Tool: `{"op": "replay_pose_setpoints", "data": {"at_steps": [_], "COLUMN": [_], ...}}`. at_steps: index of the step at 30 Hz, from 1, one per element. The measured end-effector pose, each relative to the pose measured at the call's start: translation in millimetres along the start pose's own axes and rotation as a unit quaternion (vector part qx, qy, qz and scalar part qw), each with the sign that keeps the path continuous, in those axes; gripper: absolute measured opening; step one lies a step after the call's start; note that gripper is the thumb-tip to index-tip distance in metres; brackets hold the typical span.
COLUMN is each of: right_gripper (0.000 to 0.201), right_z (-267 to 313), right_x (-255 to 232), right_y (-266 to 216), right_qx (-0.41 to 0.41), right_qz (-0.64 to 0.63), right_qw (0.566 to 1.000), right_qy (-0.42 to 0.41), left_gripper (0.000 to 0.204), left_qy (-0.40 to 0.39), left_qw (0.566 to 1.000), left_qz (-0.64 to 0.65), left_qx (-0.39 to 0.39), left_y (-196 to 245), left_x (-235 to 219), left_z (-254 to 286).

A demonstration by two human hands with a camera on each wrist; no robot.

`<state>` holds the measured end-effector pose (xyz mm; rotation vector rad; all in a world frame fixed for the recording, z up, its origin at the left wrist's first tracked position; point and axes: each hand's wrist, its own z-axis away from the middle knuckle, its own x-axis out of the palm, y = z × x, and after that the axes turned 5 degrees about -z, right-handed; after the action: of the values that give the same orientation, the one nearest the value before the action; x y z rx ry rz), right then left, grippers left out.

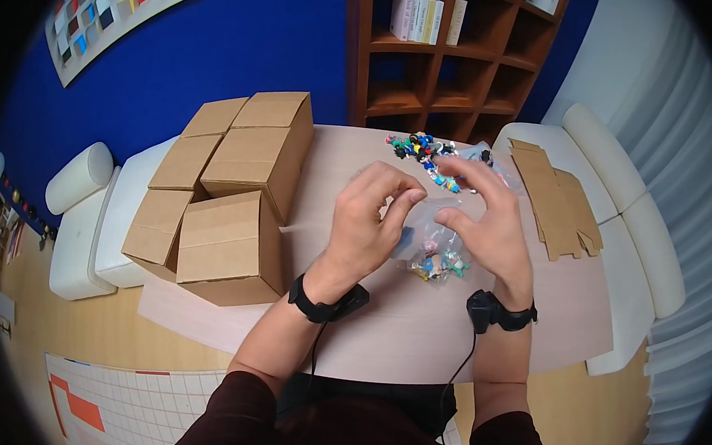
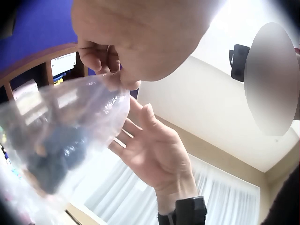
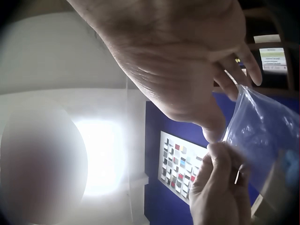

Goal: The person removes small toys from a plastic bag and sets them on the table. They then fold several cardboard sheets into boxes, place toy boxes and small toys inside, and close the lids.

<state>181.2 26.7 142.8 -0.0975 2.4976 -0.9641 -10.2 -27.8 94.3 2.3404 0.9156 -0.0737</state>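
In the head view, my left hand (image 1: 366, 217) pinches the top edge of a clear plastic bag (image 1: 429, 224) between thumb and fingers. Small colourful toy figures (image 1: 439, 264) lie in the bag's lower part, over the table. Facing it from the other side is my right hand (image 1: 493, 223), its fingers spread and loosely bent. The left wrist view has the right hand's open palm (image 2: 157, 154) beside the bag, with a dark blurred shape inside the plastic. In the right wrist view, the right thumb (image 3: 214, 127) comes right at the bag's pinched corner.
Several cardboard boxes (image 1: 221, 235) stand on the table (image 1: 349, 328) at the left. A pile of toy figures (image 1: 418, 147) lies at the back, near more plastic bags. Flattened cardboard (image 1: 557, 202) rests at the right, by a white sofa (image 1: 648, 248). Behind is a wooden bookshelf (image 1: 439, 56).
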Motion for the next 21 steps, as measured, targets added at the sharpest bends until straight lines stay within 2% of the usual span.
{"op": "replay_pose_setpoints", "data": {"at_steps": [1,4,7,10,16,21], "right_gripper": [0.035,0.027,0.018,0.015,0.010,0.006], "right_z": [1.1,6.6,7.2,8.5,8.8,10.9], "right_x": [-2.3,1.3,2.5,6.5,14.7,13.2], "right_y": [-0.3,9.4,4.5,10.5,3.6,8.5], "right_qx": [-0.010,0.007,0.030,0.013,-0.065,-0.097], "right_qz": [0.039,0.027,0.047,0.055,0.043,0.100], "right_qw": [0.998,0.997,0.997,0.998,0.997,0.990], "right_qy": [-0.038,-0.066,-0.045,0.014,0.001,-0.021], "left_gripper": [0.004,0.006,0.014,0.024,0.031,0.034], "left_qy": [0.000,-0.009,-0.003,-0.010,-0.032,-0.040], "left_qw": [1.000,1.000,1.000,0.999,0.999,0.998], "left_qz": [-0.003,0.007,0.020,0.051,0.013,0.038], "left_qx": [0.015,0.011,-0.010,-0.013,0.001,0.005], "left_y": [-0.5,3.3,9.2,13.0,9.5,10.3], "left_x": [0.8,-0.6,-1.6,-1.7,0.7,-2.1], "left_z": [-0.1,-0.1,-0.4,-1.9,3.1,2.7]}}
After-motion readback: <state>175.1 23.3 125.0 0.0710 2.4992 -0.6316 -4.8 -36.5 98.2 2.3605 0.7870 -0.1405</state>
